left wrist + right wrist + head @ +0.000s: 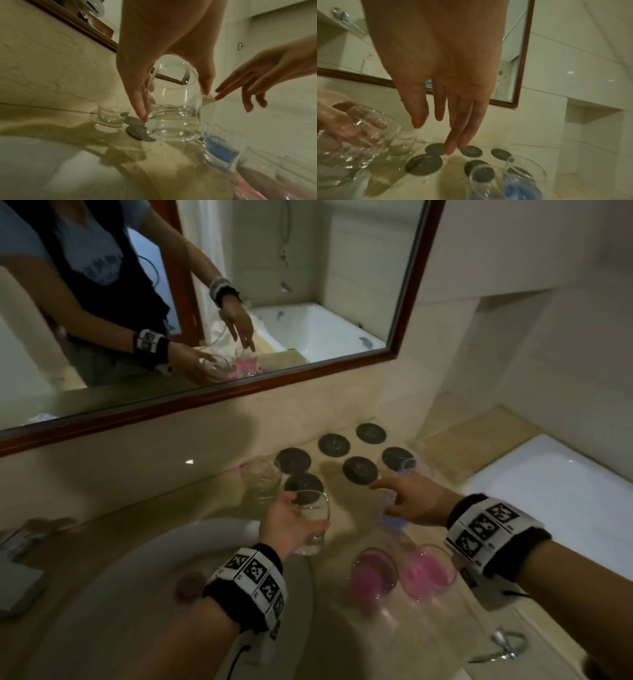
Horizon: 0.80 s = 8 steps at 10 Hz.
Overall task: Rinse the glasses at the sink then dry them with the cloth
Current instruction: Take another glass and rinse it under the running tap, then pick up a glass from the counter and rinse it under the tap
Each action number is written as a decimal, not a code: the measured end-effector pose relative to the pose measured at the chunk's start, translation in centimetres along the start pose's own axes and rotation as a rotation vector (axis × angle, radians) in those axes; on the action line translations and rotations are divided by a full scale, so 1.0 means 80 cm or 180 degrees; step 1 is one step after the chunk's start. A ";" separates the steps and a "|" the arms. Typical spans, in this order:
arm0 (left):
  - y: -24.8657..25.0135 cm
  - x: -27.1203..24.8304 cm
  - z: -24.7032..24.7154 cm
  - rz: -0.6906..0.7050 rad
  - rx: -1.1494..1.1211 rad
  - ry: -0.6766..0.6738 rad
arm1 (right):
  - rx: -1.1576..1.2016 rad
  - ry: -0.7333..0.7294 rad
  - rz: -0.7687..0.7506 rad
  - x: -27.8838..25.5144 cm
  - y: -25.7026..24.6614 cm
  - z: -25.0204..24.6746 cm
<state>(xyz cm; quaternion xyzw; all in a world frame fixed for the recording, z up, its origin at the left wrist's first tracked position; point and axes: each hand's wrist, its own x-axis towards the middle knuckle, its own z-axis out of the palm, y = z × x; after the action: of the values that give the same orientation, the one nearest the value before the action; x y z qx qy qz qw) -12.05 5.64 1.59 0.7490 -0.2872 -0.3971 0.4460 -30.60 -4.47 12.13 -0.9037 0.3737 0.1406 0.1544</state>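
My left hand [298,515] grips a clear empty glass [311,525] above the counter beside the sink [102,594]; in the left wrist view the thumb and fingers curl round this glass [173,121]. My right hand [390,494] hovers open with straight fingers over a blue-tinted glass [392,520], touching nothing. From the right wrist, that hand [436,128] hangs above the coasters and two blue-tinted glasses [520,185]. Another clear glass [260,477] stands on the counter near the wall. Two pink-tinted glasses [373,573] stand at the front. No cloth shows.
Several dark round coasters [359,470] lie on the marble counter [154,481] behind the glasses. Scissors [503,645] lie near the counter's front right edge. A framed mirror [404,313] rises behind, and a white bathtub [565,491] sits to the right.
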 end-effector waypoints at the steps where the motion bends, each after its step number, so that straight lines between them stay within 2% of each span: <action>1: -0.005 0.012 0.025 0.0371 0.0408 -0.0099 | 0.0207 -0.0062 -0.0016 -0.018 0.024 0.020; 3: -0.028 0.038 0.058 0.0449 0.0720 -0.0319 | 0.0365 -0.0452 -0.0431 -0.023 0.019 0.075; 4: -0.024 0.036 0.074 0.0359 0.0726 -0.0287 | -0.0005 -0.0372 -0.0653 -0.016 0.017 0.097; 5: -0.028 0.034 0.080 0.0222 0.0435 -0.0215 | -0.0518 -0.0313 -0.0708 -0.017 0.015 0.107; 7: -0.030 0.028 0.087 0.0341 0.0788 -0.0240 | -0.0484 -0.0578 -0.0740 -0.015 0.008 0.112; 8: -0.026 0.022 0.079 0.0490 0.0919 -0.0352 | -0.0467 -0.0527 -0.0669 -0.009 0.006 0.113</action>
<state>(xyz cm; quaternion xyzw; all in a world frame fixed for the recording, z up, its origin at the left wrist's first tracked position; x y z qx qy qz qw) -16.37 2.34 -2.70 0.7581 -0.4218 -0.3570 0.3464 -32.68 -0.83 4.07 -0.9320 0.2518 0.2247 0.1320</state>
